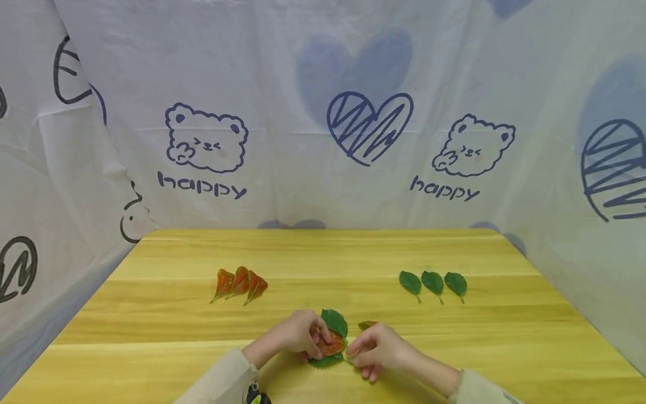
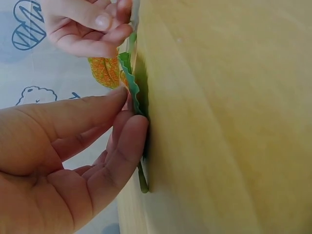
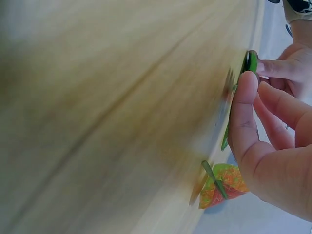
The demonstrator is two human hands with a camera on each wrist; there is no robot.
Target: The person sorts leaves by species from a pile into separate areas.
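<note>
Both hands meet over a small group of leaves on the wooden table. My left hand [image 1: 303, 335] holds a red leaf [image 1: 331, 344] between thumb and fingertips. Beneath that leaf's near edge, a green leaf [image 1: 325, 361] lies with its stem toward the right. My right hand [image 1: 382, 354] pinches this stem end between thumb and index finger. Another green leaf [image 1: 335, 321] extends from the group's far side. Beyond the right fingers an orange-red leaf [image 3: 225, 185] tilts up from the table, partly hidden by the hand in the head view.
Several red leaves [image 1: 240, 282] overlap in a fan at the back left of the table [image 1: 323, 252]. Three green leaves [image 1: 432, 284] lie in a row at the back right. A printed cloth [image 1: 282, 112] hangs behind and along the sides.
</note>
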